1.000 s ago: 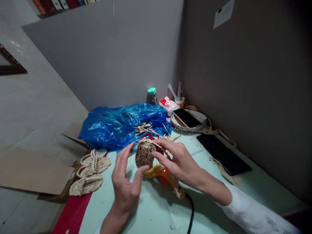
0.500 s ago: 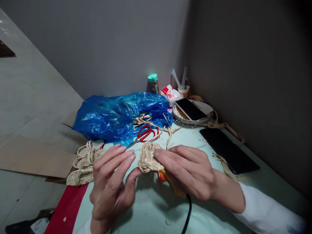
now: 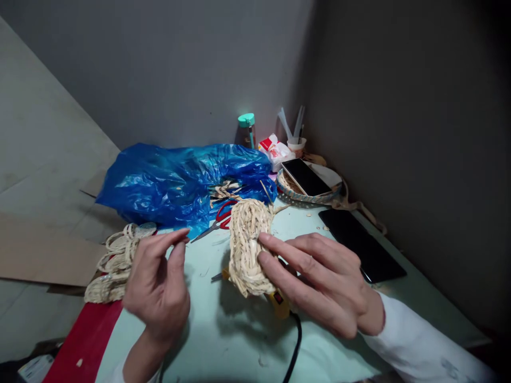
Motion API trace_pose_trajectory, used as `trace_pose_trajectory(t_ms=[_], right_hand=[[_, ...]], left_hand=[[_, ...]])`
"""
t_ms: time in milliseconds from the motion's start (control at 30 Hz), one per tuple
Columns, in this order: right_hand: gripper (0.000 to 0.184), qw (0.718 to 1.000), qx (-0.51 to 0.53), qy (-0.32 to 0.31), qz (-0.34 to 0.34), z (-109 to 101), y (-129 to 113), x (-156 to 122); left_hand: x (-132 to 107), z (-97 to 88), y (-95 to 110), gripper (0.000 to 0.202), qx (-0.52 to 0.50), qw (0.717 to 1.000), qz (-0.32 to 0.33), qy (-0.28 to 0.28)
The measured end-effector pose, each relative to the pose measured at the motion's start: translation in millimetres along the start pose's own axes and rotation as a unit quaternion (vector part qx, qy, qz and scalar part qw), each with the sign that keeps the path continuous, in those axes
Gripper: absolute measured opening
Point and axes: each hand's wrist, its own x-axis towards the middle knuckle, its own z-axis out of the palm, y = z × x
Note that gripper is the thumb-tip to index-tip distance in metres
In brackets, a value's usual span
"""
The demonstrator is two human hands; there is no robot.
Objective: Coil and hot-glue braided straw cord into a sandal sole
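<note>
My right hand (image 3: 319,279) holds a woven straw sole-shaped piece (image 3: 247,244) upright above the pale green table (image 3: 239,340), fingers across its right edge. My left hand (image 3: 157,282) hovers to its left, apart from the piece, with thumb and forefinger pinched together and nothing visible between them. A yellow glue gun (image 3: 277,303) with a black cable (image 3: 293,351) lies on the table under the straw piece, partly hidden by it.
A blue plastic bag (image 3: 175,181) with straw strips lies behind. Red-handled scissors (image 3: 217,218) sit before it. Finished straw pieces (image 3: 115,260) are piled at left. A phone (image 3: 305,177) rests on a woven tray, a dark tablet (image 3: 359,242) at right, a green-capped bottle (image 3: 246,127) in the corner.
My left hand has let go of the straw piece and moved left. My right hand has turned the piece so that its broad woven face shows.
</note>
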Motion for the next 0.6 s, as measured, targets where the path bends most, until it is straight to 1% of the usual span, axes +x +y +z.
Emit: trace_pose_trajectory(t_ms=[33, 67, 133, 200, 233, 333, 433, 500, 567, 600], right_hand=[[0.025, 1.000, -0.005, 0.003, 0.000, -2.0, -0.4, 0.9], [0.023, 1.000, -0.011, -0.004, 0.003, -5.0, -0.9, 2.4], [0.018, 0.999, -0.017, -0.048, 0.014, -12.5, -2.0, 6.1], [0.018, 0.995, -0.011, -0.097, 0.022, -19.7, -3.1, 9.6], [0.018, 0.993, -0.007, -0.111, 0.024, -22.3, -3.5, 10.8], [0.020, 0.993, -0.007, -0.116, 0.023, -25.1, -3.4, 11.3], [0.021, 0.992, 0.005, -0.124, 0.015, -23.3, -1.8, 8.7], [0.023, 0.991, 0.012, -0.133, 0.010, -22.1, -0.6, 6.8], [0.024, 0.988, 0.009, -0.153, 0.011, -21.5, 0.4, 5.2], [0.025, 0.987, 0.006, -0.162, 0.012, -21.4, 0.7, 4.6]], left_hand=[[2.5, 3.0, -0.1, 0.020, 0.002, 1.000, -0.004, 0.006], [4.8, 5.5, -0.5, 0.019, 0.000, 1.000, -0.012, -0.008], [7.8, 8.5, -2.9, 0.023, -0.017, 0.999, -0.025, -0.026], [7.2, 10.5, -6.6, 0.025, -0.045, 0.997, -0.041, -0.041], [5.7, 11.6, -8.1, 0.024, -0.063, 0.995, -0.056, -0.051], [-0.4, 17.0, -6.7, 0.019, -0.112, 0.980, -0.127, -0.101], [-4.3, 22.6, 4.0, 0.016, -0.144, 0.962, -0.174, -0.151], [-5.3, 23.5, 11.2, 0.016, -0.174, 0.947, -0.204, -0.174], [-6.1, 21.4, 15.1, 0.016, -0.197, 0.940, -0.221, -0.170], [-6.6, 19.5, 15.5, 0.015, -0.199, 0.941, -0.225, -0.156]])
